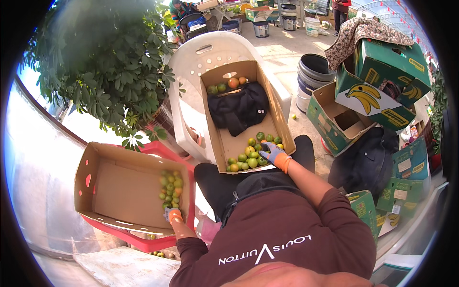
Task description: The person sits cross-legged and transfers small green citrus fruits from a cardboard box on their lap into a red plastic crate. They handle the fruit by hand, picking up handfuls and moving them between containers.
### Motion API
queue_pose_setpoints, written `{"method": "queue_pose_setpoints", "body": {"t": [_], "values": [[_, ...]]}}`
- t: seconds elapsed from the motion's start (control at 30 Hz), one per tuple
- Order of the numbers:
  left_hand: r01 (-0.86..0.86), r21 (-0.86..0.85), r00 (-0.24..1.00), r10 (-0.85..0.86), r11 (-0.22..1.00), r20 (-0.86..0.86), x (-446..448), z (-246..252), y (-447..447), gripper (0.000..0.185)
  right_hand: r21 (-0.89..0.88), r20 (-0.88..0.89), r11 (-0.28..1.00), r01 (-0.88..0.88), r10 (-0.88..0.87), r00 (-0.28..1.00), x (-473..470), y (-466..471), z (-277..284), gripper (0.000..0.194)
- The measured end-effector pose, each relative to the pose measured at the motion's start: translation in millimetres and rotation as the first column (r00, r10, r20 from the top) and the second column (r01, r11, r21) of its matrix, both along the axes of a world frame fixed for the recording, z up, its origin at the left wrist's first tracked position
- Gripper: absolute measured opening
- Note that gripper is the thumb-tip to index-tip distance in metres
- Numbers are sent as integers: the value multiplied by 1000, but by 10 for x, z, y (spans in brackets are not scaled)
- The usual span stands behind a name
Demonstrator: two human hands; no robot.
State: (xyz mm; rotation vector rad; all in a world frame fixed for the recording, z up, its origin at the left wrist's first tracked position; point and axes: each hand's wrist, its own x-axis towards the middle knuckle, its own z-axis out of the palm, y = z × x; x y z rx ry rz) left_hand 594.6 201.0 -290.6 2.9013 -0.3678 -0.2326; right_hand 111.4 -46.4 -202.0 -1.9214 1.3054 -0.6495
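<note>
A cardboard box (215, 140) rests on my lap and a white plastic chair (179, 104). Green and yellowish tomatoes (252, 163) lie at its near end. A dark cloth bag or garment (238, 106) fills its middle, with several larger tomatoes (233, 83) at the far end. My right hand (272, 153), in a grey and orange glove, reaches among the near tomatoes; its grip is unclear. My left hand (173, 214), gloved alike, is at the near right corner of a second cardboard box (122, 186), beside small tomatoes (171, 186). Whether it holds one is hidden.
The second box sits on a red plastic chair (143, 244). Green banana boxes (391, 68) stand stacked at the right, beside nested buckets (312, 75). A leafy plant (107, 64) rises at the left. Two people are in the background near a table and more buckets (261, 29).
</note>
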Motion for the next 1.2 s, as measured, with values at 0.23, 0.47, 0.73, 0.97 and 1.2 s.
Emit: {"method": "queue_pose_setpoints", "body": {"t": [0.23, 0.47, 0.73, 0.97, 1.2], "values": [[466, -806, 814, -534, 364, 229, -968, 1181, -799, 62, 392, 368, 872, -294, 144, 919, 447, 128, 577, 58], [386, -915, 211, -954, -118, 212, -2265, 1791, -1258, 68, 431, 707, 658, -618, 180, 684, 776, 266, 816, 56], [248, -942, 878, -464, 224, 121, -773, 897, -1196, 54, 17, -69, 1000, -7, 8, 998, 187, 36, 124, 67], [64, 28, 993, -67, 998, 98, 140, 80, -225, 76, 48, 75, 999, 22, -25, 997, 107, -116, -231, 59], [22, 62, 999, -21, 998, -30, 164, -234, -234, 74, 5, 23, 1000, 31, -31, 999, -1, -48, -152, 57]]}}
